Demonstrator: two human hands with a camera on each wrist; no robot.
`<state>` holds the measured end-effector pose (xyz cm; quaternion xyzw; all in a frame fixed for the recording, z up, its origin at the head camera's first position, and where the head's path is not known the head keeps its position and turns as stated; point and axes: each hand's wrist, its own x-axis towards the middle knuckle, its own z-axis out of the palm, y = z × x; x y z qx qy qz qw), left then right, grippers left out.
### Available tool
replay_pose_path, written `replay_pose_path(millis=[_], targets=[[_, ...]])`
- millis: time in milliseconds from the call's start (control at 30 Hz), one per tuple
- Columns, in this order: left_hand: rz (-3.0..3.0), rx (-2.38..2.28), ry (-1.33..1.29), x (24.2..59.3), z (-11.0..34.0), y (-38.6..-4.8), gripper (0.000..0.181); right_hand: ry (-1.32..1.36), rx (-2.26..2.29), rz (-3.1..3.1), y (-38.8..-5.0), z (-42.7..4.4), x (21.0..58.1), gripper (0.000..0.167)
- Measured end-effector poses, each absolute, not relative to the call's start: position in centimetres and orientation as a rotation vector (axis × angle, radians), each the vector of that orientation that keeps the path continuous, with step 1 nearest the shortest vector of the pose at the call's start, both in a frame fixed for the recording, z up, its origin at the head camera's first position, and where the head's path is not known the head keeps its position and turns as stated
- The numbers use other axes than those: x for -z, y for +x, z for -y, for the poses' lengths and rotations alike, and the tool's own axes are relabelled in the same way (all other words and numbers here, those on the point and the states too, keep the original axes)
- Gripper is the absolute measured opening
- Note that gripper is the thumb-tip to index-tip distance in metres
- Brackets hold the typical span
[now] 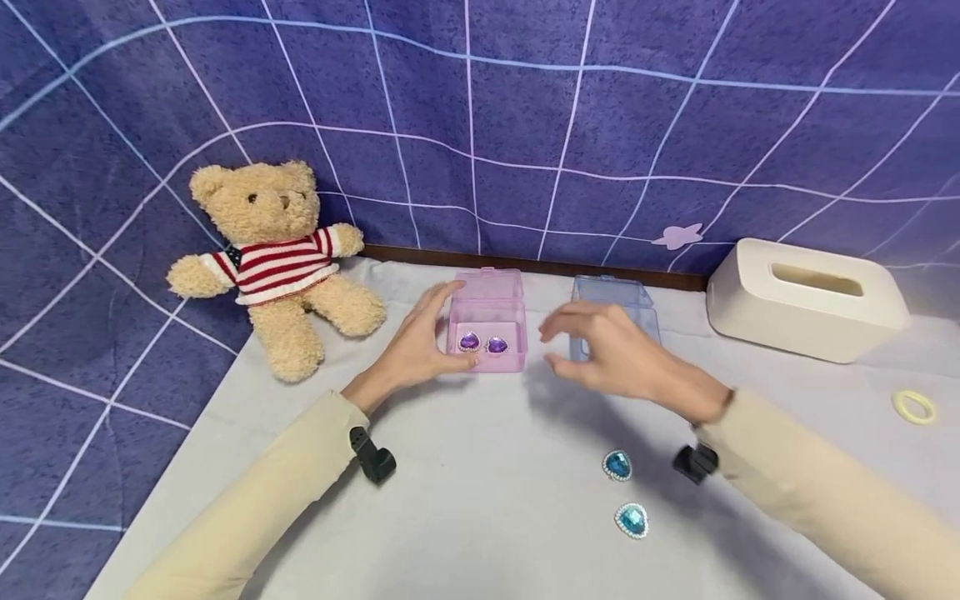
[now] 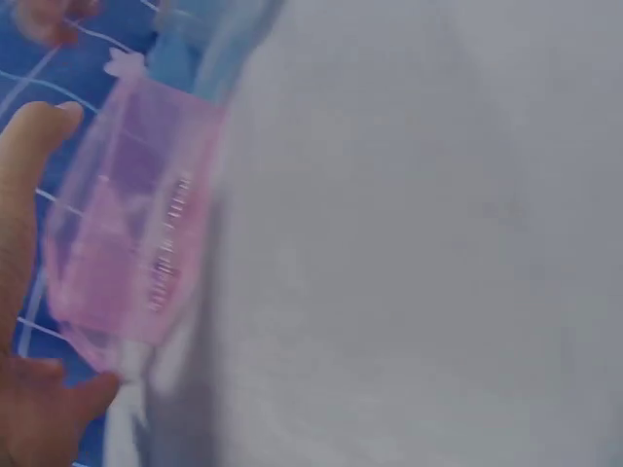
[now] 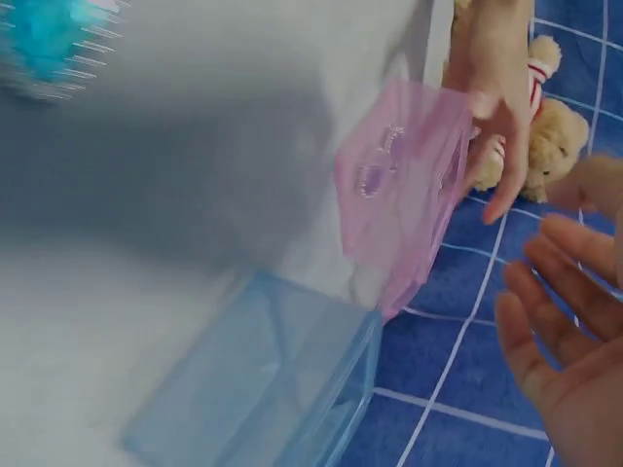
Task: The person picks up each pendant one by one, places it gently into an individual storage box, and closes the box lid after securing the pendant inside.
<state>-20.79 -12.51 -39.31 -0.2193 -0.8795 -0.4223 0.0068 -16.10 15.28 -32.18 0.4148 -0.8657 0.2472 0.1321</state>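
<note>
A clear pink plastic box [image 1: 510, 364] stands with its lid raised, and two purple heart-shaped gems [image 1: 469, 342] with beaded edges lie inside. My left hand [image 1: 420, 342] is at the box's left side, thumb near the front and fingers toward the back; whether it touches is unclear. Between the two boxes hovers my right hand [image 1: 618, 354], its fingers loosely bent and nothing in them. Partly hidden behind it is a clear blue box [image 1: 611, 290], lid up. Two blue heart-shaped gems, a darker one [image 1: 617, 465] and a lighter one [image 1: 632, 521], lie on the cloth nearer to me.
A teddy bear [image 1: 277, 271] in a striped sweater sits at the left back. At the right are a cream tissue box [image 1: 795, 321] and a pale yellow ring [image 1: 913, 407]. White cloth [image 1: 450, 492] covers the table, with a blue gridded curtain [image 1: 517, 108] behind.
</note>
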Motion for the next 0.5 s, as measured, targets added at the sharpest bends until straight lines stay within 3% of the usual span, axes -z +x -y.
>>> replay_pose_path(millis=[133, 300, 500], targets=[[2.586, 1.184, -0.761, 37.0, 11.4, -20.1, 0.101, 1.203, -0.732, 2.485, -13.1, -18.0, 33.0, 0.021], [2.434, 1.352, -0.970, 34.7, 7.2, -17.8, 0.091, 1.167, -0.772, 2.448, -9.9, -20.9, 34.8, 0.030], [2.626, 1.517, -1.086, 35.7, 1.4, -15.9, 0.092, 1.143, -0.762, 2.518, -7.7, -22.1, 36.8, 0.039]])
